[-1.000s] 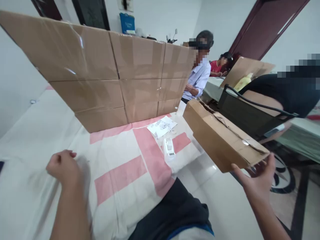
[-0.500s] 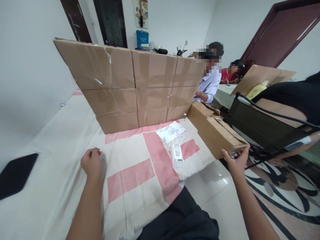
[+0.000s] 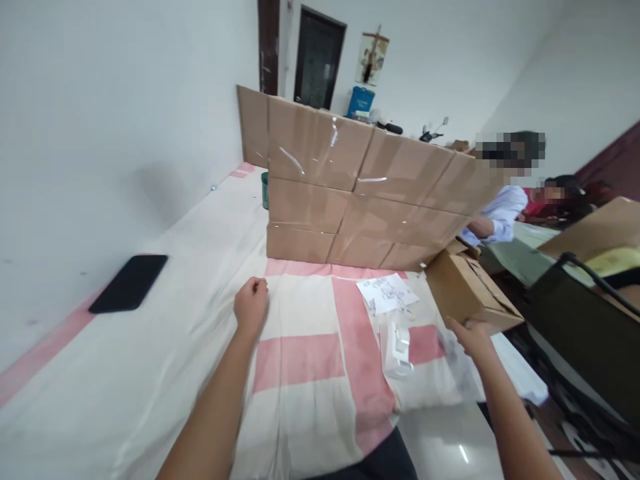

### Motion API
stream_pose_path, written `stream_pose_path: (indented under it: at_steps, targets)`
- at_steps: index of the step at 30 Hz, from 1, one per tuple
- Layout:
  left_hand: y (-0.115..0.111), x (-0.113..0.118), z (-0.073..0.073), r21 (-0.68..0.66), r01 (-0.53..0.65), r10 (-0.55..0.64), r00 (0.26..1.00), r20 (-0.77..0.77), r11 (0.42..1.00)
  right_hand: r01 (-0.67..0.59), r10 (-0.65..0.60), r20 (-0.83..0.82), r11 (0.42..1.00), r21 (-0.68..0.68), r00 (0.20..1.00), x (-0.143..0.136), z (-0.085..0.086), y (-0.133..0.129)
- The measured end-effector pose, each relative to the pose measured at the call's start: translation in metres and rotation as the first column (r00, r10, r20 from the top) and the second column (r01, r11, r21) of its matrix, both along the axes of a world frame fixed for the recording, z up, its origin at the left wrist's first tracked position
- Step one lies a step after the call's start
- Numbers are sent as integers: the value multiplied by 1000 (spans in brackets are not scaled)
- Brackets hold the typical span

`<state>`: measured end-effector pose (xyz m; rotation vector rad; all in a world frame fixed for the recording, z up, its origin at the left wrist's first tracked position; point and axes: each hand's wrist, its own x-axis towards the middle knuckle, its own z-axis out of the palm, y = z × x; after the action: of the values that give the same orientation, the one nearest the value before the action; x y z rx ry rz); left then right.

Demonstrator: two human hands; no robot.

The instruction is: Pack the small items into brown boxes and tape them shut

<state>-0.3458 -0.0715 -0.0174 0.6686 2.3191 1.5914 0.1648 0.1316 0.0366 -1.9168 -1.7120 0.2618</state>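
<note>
My left hand (image 3: 251,305) rests curled on the pink and white cloth (image 3: 300,313), its fingers closed; anything inside them is hidden. At the right, my right hand (image 3: 470,337) grips the near lower end of a long brown cardboard box (image 3: 463,287). Between my hands a white tape dispenser (image 3: 397,350) stands on the cloth. Just behind it lies a paper sheet with line drawings (image 3: 387,293). A tall cardboard panel (image 3: 345,193) with taped seams stands upright across the back of the cloth.
A black flat pad (image 3: 131,283) lies at the left, near the wall. A green object (image 3: 265,191) shows partly behind the panel. A person in a light shirt (image 3: 500,213) sits beyond the box. A dark chair (image 3: 590,333) stands at the right.
The view has swung left, so things appear further right. The panel's left side section and the green object have come into view. My right hand still holds the box.
</note>
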Motion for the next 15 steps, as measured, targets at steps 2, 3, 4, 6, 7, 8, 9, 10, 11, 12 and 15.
stream_pose_path:
  at_steps: [2,3,4,6,7,8,9,10,11,12,15]
  targets:
    - [1,1,2,20,13,-13,1000,4,1000,-106,110,17,985,-135,994,-35,21,-5]
    - [2,1,2,31,24,-24,1000,3,999,-152,156,18,979,-136,988,-59,32,-9]
    - [3,1,2,42,36,-36,999,1,998,-219,221,15,972,-84,975,-87,42,-14]
    - [5,2,1,62,63,-63,998,-2,996,-390,390,-27,921,12,921,-152,54,-25]
    - [7,3,1,71,74,-74,997,-2,995,-546,548,-66,836,49,834,-188,55,-31]
    - [8,5,1,81,85,-85,996,0,993,-642,644,-86,765,62,760,-226,52,-37]
    - [8,6,1,93,92,-93,996,4,991,-705,707,-100,707,58,700,-264,47,-43]
    - [8,8,2,109,97,-99,995,12,989,-760,760,-114,648,51,640,-302,39,-50]
    - [7,9,5,129,95,-98,995,21,987,-814,813,-127,578,52,569,-339,29,-57]
    - [4,10,8,149,85,-91,995,31,985,-858,855,-141,510,54,499,-375,19,-64]
    - [-7,-2,24,226,29,-38,999,36,974,-927,918,-202,365,90,342,-471,-8,-86]
